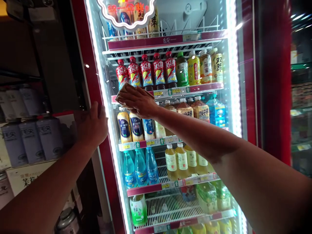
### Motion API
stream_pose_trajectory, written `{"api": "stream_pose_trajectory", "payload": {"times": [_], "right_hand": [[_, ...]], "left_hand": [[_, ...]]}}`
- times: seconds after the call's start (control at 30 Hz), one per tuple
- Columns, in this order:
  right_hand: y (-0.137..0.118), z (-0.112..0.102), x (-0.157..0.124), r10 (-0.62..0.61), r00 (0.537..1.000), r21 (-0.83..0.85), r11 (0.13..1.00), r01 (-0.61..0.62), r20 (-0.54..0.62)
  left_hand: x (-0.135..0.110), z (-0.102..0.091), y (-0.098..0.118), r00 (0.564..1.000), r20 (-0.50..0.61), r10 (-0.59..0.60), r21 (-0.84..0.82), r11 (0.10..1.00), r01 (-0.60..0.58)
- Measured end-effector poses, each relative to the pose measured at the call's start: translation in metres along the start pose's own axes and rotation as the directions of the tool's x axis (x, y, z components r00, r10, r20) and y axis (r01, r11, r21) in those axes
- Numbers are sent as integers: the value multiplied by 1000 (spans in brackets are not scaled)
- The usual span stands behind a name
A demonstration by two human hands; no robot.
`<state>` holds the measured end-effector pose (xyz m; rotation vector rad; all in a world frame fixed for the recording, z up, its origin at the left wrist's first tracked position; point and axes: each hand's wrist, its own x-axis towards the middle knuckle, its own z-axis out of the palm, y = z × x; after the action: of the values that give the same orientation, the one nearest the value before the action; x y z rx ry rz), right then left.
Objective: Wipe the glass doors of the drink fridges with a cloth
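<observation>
While the right hand (138, 101), fingers flat, presses a cloth (123, 91) to the glass (216, 139) — left hand (94, 125) open on the frame (85, 58) beside it — even, overlapping strokes seem best.

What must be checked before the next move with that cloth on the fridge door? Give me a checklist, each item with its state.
1. Cloth under the right hand: ok, pressed flat against the glass door.
2. Left hand on the red door frame: ok, it lies against the frame's left edge.
3. Bottles behind the glass upright: ok for those in view.
4. Glass clean around the cloth: cannot tell, because of glare from the light strips.
5. Door fully shut: cannot tell.
</observation>
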<state>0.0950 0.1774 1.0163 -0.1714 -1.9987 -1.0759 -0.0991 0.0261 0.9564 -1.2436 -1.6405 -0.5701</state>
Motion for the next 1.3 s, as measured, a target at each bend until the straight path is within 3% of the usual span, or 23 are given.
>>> {"api": "stream_pose_trajectory", "payload": {"times": [0.1, 0.27, 0.37, 0.5, 0.63, 0.73, 0.87, 0.97, 1.07, 1.17, 1.23, 1.3], "right_hand": [[27, -11, -17, 14, 1000, 10, 1000, -13, -14], [58, -22, -45, 182, 977, 27, 983, -180, -111], [61, -26, -68, 117, 991, 51, 992, -114, -69], [87, -40, -95, 2, 1000, 101, 995, -2, 0], [118, -56, -113, 157, 986, 91, 984, -151, -64], [117, -63, -129, 229, 971, 78, 972, -223, -74], [111, -73, -154, 144, 989, 59, 988, -145, 22], [126, -82, -168, 128, 989, 42, 990, -131, 68], [145, -84, -175, 254, 967, 28, 967, -254, 17], [146, -80, -182, 370, 926, 47, 929, -368, -66], [140, -80, -192, 350, 934, 54, 936, -347, -66], [136, -85, -204, 251, 968, 51, 967, -250, -12]], "left_hand": [[2, 4, -4, 1000, 20, 13, -12, 1000, -13], [4, 18, -13, 998, -16, 68, -37, 997, -68], [4, 21, -16, 998, -3, 61, -51, 997, -61], [4, 14, -11, 998, 63, -5, -40, 999, 8], [1, 3, -3, 996, 88, -32, -29, 999, 34], [-1, 0, -1, 995, 90, -30, -45, 998, 34], [-2, 1, 0, 992, 110, -63, -105, 992, 75], [-3, 0, 1, 988, 131, -85, -147, 984, 104], [-3, -2, 3, 983, 157, -91, -156, 981, 116], [-3, -3, 5, 984, 152, -98, -142, 983, 120], [-2, -3, 5, 985, 139, -98, -135, 984, 117], [-1, -4, 6, 988, 119, -97, -135, 984, 113]]}}
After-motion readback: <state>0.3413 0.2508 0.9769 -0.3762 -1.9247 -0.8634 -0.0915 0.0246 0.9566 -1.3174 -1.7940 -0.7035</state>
